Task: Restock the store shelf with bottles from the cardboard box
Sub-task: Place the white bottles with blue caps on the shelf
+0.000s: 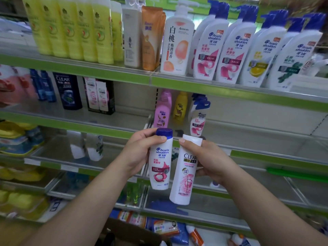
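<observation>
My left hand (140, 150) grips a white Head & Shoulders bottle (161, 167) with a blue cap, held upright. Beside it my right hand (211, 160) grips a white Clear bottle (184, 176) with a pink label, slightly tilted. Both bottles hang in front of the middle shelf (266, 132), just below a matching small Head & Shoulders bottle (198, 119) standing there. The edge of the cardboard box (131, 231) shows at the bottom, between my forearms.
The top shelf (230, 89) carries yellow bottles, a peach pump bottle (177, 39) and large Head & Shoulders pump bottles. A pink bottle (162, 110) and a yellow bottle (180, 108) stand on the middle shelf, dark Clear bottles further left. Bare shelf lies right of the small bottles.
</observation>
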The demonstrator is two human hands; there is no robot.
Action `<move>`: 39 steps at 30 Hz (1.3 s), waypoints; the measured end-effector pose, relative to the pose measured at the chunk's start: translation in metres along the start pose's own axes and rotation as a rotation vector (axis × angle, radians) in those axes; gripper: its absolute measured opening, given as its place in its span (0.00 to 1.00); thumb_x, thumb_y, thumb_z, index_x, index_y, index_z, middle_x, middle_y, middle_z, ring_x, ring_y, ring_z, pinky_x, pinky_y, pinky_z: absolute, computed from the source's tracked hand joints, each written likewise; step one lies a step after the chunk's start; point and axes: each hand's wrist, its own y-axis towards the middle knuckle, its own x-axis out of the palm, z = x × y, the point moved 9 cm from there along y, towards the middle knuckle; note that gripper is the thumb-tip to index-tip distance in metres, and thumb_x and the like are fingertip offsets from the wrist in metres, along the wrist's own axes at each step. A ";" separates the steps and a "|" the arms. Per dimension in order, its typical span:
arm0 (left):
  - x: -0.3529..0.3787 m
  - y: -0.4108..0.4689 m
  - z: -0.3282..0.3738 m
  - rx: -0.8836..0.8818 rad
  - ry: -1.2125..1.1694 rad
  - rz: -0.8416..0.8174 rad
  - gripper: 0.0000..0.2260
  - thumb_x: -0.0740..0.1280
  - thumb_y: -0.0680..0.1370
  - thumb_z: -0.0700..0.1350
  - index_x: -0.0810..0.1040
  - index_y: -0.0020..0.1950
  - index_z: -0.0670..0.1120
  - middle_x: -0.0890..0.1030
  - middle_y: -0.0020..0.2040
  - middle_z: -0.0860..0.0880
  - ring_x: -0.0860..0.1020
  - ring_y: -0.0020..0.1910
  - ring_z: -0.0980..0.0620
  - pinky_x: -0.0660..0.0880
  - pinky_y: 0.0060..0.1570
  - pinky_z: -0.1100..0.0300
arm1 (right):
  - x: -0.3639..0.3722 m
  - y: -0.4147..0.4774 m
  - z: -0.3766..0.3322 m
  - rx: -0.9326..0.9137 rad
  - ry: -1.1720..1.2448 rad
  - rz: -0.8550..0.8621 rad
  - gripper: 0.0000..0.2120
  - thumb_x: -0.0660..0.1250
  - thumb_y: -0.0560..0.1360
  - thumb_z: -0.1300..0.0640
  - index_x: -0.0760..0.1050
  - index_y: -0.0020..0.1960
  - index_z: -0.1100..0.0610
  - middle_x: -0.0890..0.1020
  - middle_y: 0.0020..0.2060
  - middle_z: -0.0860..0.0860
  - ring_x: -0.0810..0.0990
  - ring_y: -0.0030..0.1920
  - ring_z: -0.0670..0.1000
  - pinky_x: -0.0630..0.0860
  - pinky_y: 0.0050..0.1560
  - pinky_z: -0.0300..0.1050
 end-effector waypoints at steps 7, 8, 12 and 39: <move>0.015 0.009 -0.004 -0.022 0.039 0.025 0.13 0.70 0.75 0.37 0.80 0.60 0.38 0.84 0.49 0.40 0.83 0.44 0.45 0.80 0.43 0.53 | -0.011 0.001 0.017 0.058 0.055 -0.070 0.18 0.69 0.77 0.44 0.77 0.60 0.55 0.87 0.50 0.56 0.87 0.51 0.57 0.82 0.54 0.61; 0.019 0.012 -0.004 -0.021 0.049 0.028 0.13 0.70 0.76 0.37 0.80 0.60 0.38 0.84 0.49 0.40 0.83 0.44 0.45 0.80 0.43 0.53 | -0.015 0.002 0.018 0.061 0.071 -0.078 0.18 0.69 0.77 0.44 0.77 0.60 0.55 0.87 0.50 0.56 0.86 0.51 0.57 0.81 0.55 0.61; 0.038 0.025 -0.006 -0.025 0.076 0.046 0.13 0.69 0.76 0.36 0.80 0.60 0.38 0.84 0.46 0.42 0.83 0.43 0.46 0.80 0.40 0.55 | -0.040 0.011 0.025 0.073 0.160 -0.095 0.18 0.70 0.77 0.46 0.75 0.62 0.55 0.86 0.51 0.57 0.86 0.52 0.58 0.80 0.56 0.62; 0.198 0.200 -0.046 0.072 0.173 0.124 0.19 0.71 0.74 0.34 0.76 0.65 0.38 0.84 0.54 0.45 0.82 0.50 0.52 0.76 0.49 0.58 | -0.317 0.136 0.014 -0.156 0.191 0.101 0.15 0.71 0.76 0.54 0.75 0.61 0.57 0.86 0.51 0.53 0.85 0.47 0.53 0.82 0.49 0.55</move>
